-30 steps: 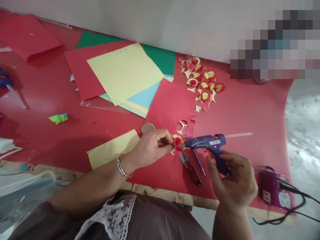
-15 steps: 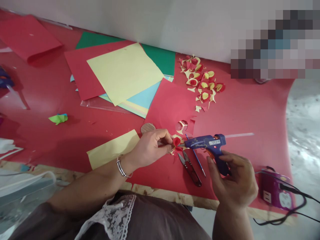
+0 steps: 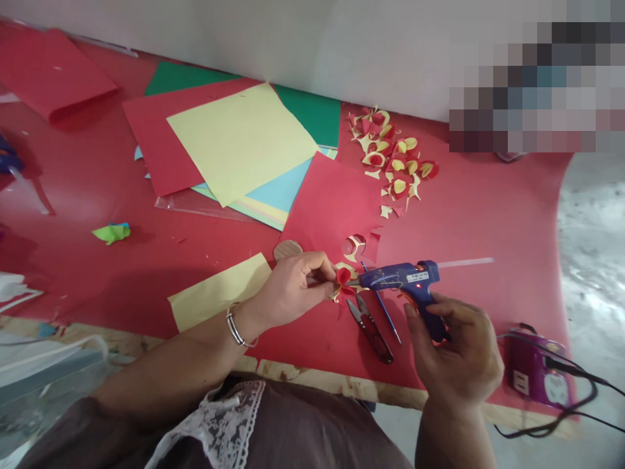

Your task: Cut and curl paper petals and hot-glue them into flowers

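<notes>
Between thumb and fingers, my left hand [image 3: 293,286] pinches a small red paper flower [image 3: 344,279] with pale yellow bits around it. My right hand [image 3: 456,345] is wrapped round the handle of a blue glue gun [image 3: 403,279], whose red light is lit. The gun's nozzle points left and meets the flower, or nearly so; exact contact is too small to tell. A clear glue stick [image 3: 466,262] juts from the gun's rear. Below the nozzle lie dark thread snips [image 3: 374,335] and a thin blue stick [image 3: 389,319].
Coloured paper sheets [image 3: 239,143] overlap behind my left hand. Red and yellow paper pieces [image 3: 390,156] are heaped at the back. A purple power box [image 3: 534,368] with black cables sits at the right edge. Another glue gun [image 3: 8,156] lies far left. A pixelated patch covers the upper right.
The whole view has shifted very slightly. Both hands keep nearly the same pose, and the flower's red petals look turned a little at the nozzle.
</notes>
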The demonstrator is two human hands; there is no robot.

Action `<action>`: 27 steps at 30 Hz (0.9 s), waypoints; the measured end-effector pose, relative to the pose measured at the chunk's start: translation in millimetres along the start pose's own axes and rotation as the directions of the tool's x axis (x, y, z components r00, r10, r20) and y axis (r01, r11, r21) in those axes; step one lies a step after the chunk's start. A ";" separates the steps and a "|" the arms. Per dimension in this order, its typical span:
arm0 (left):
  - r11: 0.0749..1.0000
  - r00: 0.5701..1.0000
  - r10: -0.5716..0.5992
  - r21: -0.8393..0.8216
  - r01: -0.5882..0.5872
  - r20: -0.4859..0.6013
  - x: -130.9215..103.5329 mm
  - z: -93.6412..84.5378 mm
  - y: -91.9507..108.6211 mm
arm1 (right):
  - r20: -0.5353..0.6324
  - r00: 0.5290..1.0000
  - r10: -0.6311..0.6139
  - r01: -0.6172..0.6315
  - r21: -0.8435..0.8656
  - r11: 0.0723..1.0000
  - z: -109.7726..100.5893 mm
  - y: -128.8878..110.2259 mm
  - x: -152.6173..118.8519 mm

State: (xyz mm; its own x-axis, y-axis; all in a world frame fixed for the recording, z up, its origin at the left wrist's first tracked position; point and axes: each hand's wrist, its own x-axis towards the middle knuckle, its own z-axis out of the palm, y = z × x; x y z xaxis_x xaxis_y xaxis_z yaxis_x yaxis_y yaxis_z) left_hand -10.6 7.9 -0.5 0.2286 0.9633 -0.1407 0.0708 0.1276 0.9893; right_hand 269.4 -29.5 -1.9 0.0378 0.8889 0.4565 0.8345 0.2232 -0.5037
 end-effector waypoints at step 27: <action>0.972 0.980 0.162 0.191 -0.139 -0.111 -2.6 1.7 11.7 | -0.052 0.996 -0.079 0.075 -0.074 0.994 -1.3 -11.4 7.1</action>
State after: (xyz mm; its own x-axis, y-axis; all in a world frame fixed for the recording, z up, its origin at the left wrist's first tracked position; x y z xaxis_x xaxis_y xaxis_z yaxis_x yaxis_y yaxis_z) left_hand -8.7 6.5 11.3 0.1275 0.9915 0.0272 0.2222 -0.0552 0.9734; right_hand 260.9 -26.2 8.1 0.0002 0.8465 0.5323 0.8732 0.2593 -0.4127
